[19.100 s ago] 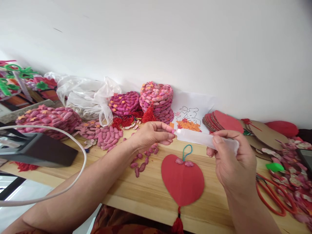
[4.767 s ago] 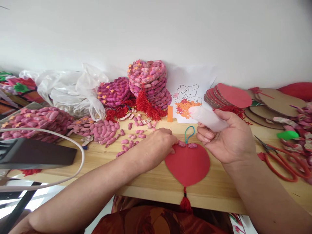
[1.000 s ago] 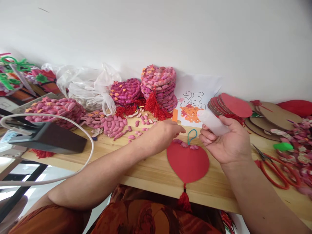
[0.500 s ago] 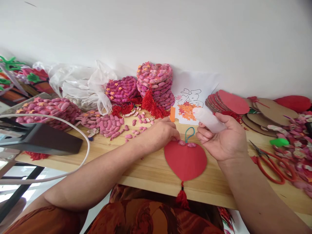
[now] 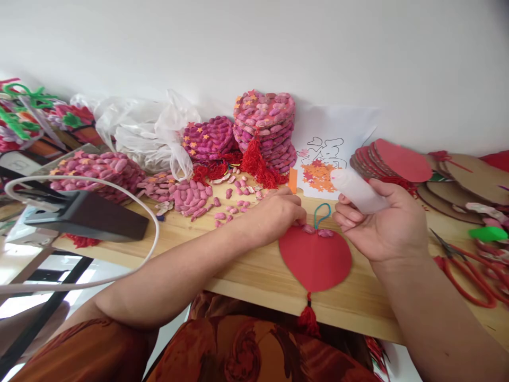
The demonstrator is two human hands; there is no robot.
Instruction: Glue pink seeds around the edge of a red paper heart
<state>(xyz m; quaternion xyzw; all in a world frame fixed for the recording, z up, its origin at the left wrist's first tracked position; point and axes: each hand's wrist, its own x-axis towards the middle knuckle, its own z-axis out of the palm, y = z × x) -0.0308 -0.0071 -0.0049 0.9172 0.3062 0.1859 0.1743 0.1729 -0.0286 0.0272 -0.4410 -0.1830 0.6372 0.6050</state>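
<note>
A red paper heart [image 5: 314, 260] lies on the wooden table, with a teal cord loop [image 5: 323, 213] at its top and a red tassel [image 5: 308, 315] hanging below its tip over the table edge. Two pink peanut shells [image 5: 326, 233] sit along its upper edge by the loop. My left hand [image 5: 280, 212] rests at the heart's upper left edge, fingertips pressed down beside one shell; what is under them is hidden. Held over the table to the right of the loop, a white translucent squeeze bottle [image 5: 360, 192] lies tilted in my right hand [image 5: 392, 223], fingers wrapped round it.
Loose pink shells [image 5: 233, 209] lie left of my hand. Behind stand stacked shell-covered hearts [image 5: 264, 130] and a paper [image 5: 338, 124] with orange stars [image 5: 318, 178]. Orange-handled scissors [image 5: 469, 270] and cardboard hearts [image 5: 403, 159] are right; a black box [image 5: 107, 215] with white cable is left.
The camera view has turned slightly left, so everything sits further right in the picture. Both hands keep almost the same pose over the heart.
</note>
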